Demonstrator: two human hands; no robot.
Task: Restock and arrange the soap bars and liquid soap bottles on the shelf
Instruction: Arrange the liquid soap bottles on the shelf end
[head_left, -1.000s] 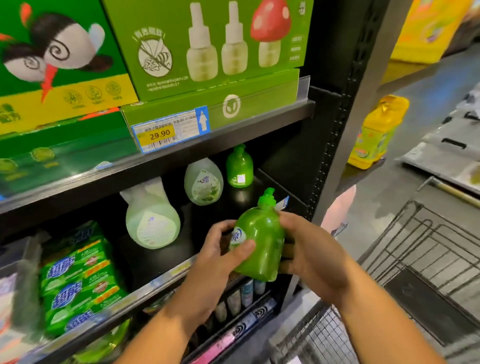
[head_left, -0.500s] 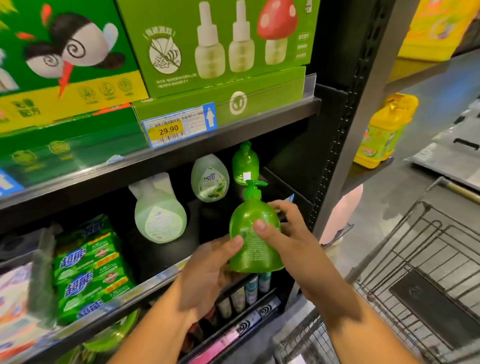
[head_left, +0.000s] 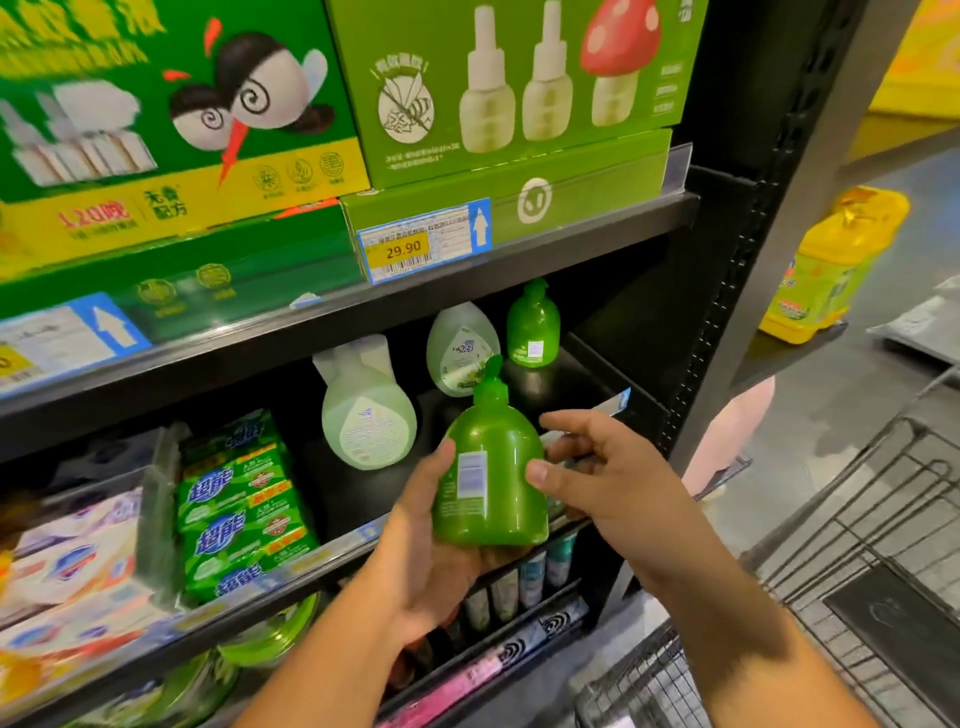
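Your left hand (head_left: 430, 548) grips the green soap bottle (head_left: 493, 488), full of green liquid, upright before the shelf (head_left: 358, 499) edge; your right hand (head_left: 618, 480) spreads loose fingers, thumb touching it.

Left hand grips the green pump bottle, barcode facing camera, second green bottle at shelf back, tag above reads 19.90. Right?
No. Head view: the price tag reads 29.90, not 19.90. Rest holds: left hand grips the green pump bottle, barcode facing camera, second green bottle at the back of the shelf.
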